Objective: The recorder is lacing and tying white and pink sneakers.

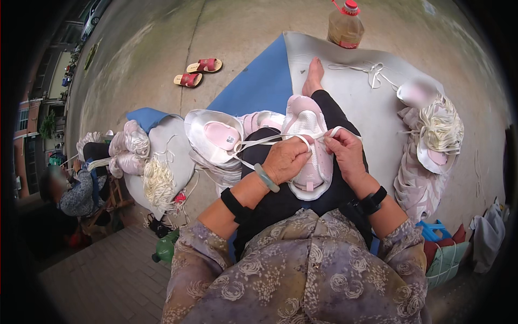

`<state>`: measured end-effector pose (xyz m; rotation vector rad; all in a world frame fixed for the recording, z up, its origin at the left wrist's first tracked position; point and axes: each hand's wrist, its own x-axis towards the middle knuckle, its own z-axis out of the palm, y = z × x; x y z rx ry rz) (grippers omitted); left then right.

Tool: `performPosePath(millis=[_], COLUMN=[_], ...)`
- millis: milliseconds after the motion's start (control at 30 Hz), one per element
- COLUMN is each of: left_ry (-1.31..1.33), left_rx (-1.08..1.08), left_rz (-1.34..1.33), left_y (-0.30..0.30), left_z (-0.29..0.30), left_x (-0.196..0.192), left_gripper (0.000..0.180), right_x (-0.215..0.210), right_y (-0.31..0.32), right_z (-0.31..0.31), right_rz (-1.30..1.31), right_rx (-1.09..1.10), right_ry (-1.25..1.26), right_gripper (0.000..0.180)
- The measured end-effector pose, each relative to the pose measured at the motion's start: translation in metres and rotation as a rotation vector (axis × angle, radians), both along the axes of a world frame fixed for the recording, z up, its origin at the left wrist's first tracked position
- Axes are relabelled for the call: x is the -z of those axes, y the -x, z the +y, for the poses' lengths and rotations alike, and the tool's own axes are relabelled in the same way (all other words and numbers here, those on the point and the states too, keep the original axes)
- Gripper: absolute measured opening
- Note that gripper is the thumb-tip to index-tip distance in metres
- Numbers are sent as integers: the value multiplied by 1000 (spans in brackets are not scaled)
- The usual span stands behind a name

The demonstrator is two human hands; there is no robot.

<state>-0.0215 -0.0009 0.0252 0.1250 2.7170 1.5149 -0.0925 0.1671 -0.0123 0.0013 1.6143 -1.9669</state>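
Across my lap lies a pink and white shoe upper (306,121), its heel end toward me. A white shoelace (268,139) runs over it and trails off to the left. My left hand (287,160) is closed on this lace above the shoe's opening, the fingers pinched together. My right hand (347,155) pinches the lace at the shoe's right side, thumb against fingers, and a loop rises over that hand. Just left of my knee, more pink and white shoe uppers (218,135) lie stacked, one showing a pink insole.
At right stand a stack of uppers (418,183) and a bundle of cream laces (441,127) on a pale sheet (377,67). More laces (157,183) lie at left. Red sandals (205,65) and an oil jug (346,26) are farther off. Another person (81,191) sits far left.
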Motion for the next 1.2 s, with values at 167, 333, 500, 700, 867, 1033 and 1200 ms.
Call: performPosePath(millis=[167, 333, 500, 700, 867, 1033, 1200], left_ry=[-27, -29, -20, -519, -724, -726, -613], left_rx=[6, 6, -12, -559, -667, -639, -587], left_rz=[0, -11, 60, -247, -329, -311, -311], left_y=[1, 1, -4, -15, -20, -15, -10], left_z=[0, -1, -2, -15, -13, -12, -8], left_x=[1, 1, 1, -5, 1, 11, 19], left_gripper=[13, 13, 12, 18, 14, 11, 8], right_x=[0, 8, 5, 12, 6, -12, -32], right_y=[0, 1, -2, -1, -5, -9, -4], right_z=[-3, -6, -13, -16, -11, -5, -10], right_rz=[79, 245, 787, 875, 860, 702, 1251], right_rx=[-18, -41, -92, -127, -132, -136, -199], right_ry=[-44, -161, -379, -452, -448, -597, -518], right_gripper=[3, 1, 4, 6, 7, 13, 8])
